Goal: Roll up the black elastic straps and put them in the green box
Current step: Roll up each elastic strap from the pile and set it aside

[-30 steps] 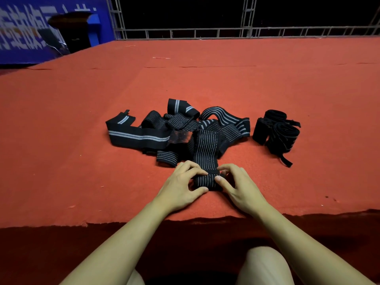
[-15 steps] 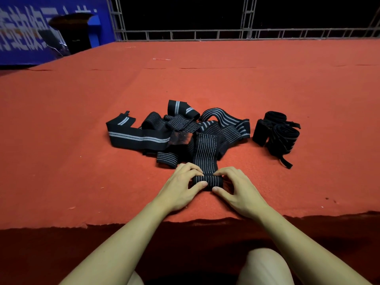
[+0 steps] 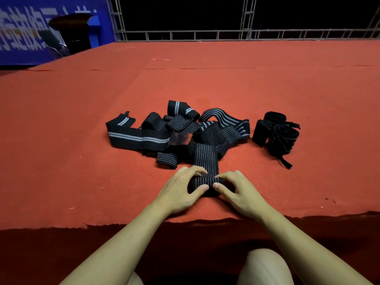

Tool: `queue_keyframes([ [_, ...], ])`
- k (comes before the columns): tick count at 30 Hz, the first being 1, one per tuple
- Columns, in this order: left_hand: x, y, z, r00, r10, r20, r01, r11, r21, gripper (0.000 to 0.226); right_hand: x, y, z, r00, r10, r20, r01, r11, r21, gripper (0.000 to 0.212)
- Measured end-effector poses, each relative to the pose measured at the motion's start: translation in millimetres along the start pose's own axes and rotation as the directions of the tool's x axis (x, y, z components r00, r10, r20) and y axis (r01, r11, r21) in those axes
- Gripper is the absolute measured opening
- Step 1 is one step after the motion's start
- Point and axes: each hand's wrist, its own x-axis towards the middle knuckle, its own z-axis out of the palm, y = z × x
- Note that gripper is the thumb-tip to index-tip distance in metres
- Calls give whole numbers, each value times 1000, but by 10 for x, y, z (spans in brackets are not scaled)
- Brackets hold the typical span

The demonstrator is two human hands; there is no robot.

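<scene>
A black elastic strap with thin grey stripes (image 3: 206, 157) runs from the loose pile toward me, its near end wound into a small roll (image 3: 205, 185). My left hand (image 3: 181, 192) grips the roll's left end with curled fingers and thumb. My right hand (image 3: 239, 192) grips its right end the same way. Behind it lies a tangled pile of black striped straps (image 3: 156, 134). Two rolled black straps (image 3: 277, 134) sit to the right of the pile. No green box is in view.
Everything lies on a red carpeted platform (image 3: 82, 161) whose ragged front edge (image 3: 144, 223) runs just below my wrists. A metal truss railing (image 3: 226, 34) lines the far side, with a blue banner (image 3: 24, 33) and a dark stand (image 3: 72, 31) at the far left.
Both hands have turned the roll forward along the strap, away from me. The roll has grown slightly thicker and the flat stretch toward the pile is shorter.
</scene>
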Motion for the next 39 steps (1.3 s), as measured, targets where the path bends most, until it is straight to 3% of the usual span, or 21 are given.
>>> queue_keyframes([
  [3, 12, 26, -12, 996, 91, -12, -91, 996, -1, 38, 33, 17, 17, 999, 43, 16, -44, 999, 9, 33],
  [8, 26, -14, 9, 996, 93, -18, -92, 995, 44, 40, 51, 43, 46, 998, 56, 5, -56, 998, -12, 74],
  [14, 51, -69, 51, 1000, 11, -8, -10, 994, 106, 42, -4, 19, 15, 998, -37, -53, 37, 999, 15, 38],
  [22, 81, -88, 69, 1000, -27, 8, 26, 992, 126, 35, 7, 56, 43, 998, -63, -13, 62, 995, -73, 47],
  [39, 40, -10, -8, 993, -120, -2, 120, 993, 6, 21, -39, -31, 10, 1000, -22, 14, 22, 999, -31, 51],
])
